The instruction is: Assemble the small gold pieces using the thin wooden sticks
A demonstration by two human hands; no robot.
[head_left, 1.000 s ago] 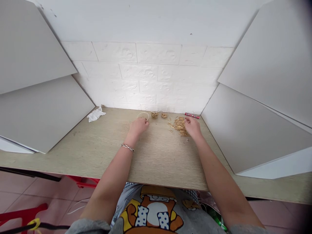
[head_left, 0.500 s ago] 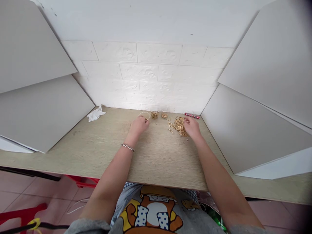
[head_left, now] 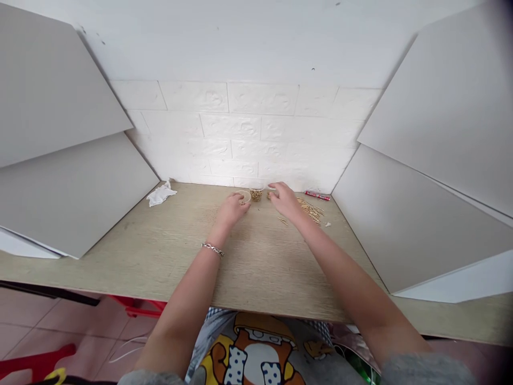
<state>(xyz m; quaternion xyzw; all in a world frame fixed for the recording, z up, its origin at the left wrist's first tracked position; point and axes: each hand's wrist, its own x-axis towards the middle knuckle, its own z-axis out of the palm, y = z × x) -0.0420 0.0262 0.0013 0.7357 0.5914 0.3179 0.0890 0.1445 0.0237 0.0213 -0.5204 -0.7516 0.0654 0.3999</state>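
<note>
My left hand (head_left: 233, 209) is closed around the side of a clear round plastic cup (head_left: 243, 193), which has a few small gold bits inside. Just right of it a second clear cup (head_left: 256, 195) stands on the table, filled with gold pieces. At a third small cup (head_left: 269, 195) my right hand (head_left: 286, 203) has its thumb and fingers round the sides; the hand hides most of that cup. Behind my right wrist lies a loose pile of thin gold sticks (head_left: 313, 212), partly covered by the arm. A few single sticks (head_left: 282, 220) lie left of the pile.
A red pen-like tube (head_left: 317, 195) lies by the wall at the right. Crumpled white tissue (head_left: 161, 193) rests at the left. Large grey panels (head_left: 80, 198) flank the wooden table (head_left: 264, 267) on both sides, and a white brick-patterned wall (head_left: 228, 125) closes the back.
My right hand has left the gold stick pile and moved left to the third small cup. My left hand has stayed at its cup. The view has shifted slightly.
</note>
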